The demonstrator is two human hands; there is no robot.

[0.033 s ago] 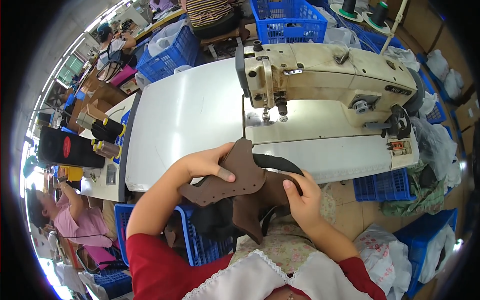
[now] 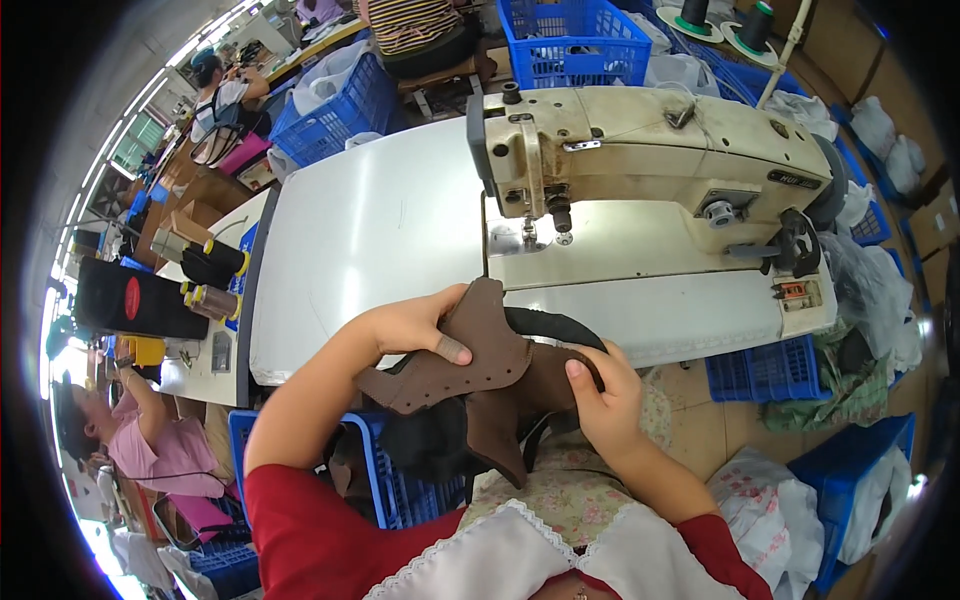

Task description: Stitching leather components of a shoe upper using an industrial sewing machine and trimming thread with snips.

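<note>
A brown shoe upper with a row of punched holes and a black lining is held up between my two hands, just off the near edge of the sewing table. My left hand pinches its left part, thumb on top near the holes; a wrap shows around that thumb. On the other side, my right hand grips the edge with the thumb on top and the fingers mostly hidden behind. Beyond the upper stands a cream sewing machine, its needle area away from the piece.
A blue crate with dark pieces sits by my left forearm. Thread cones and a black box lie on the left side table. More crates and plastic bags stand at the right. Other people sit working at the left.
</note>
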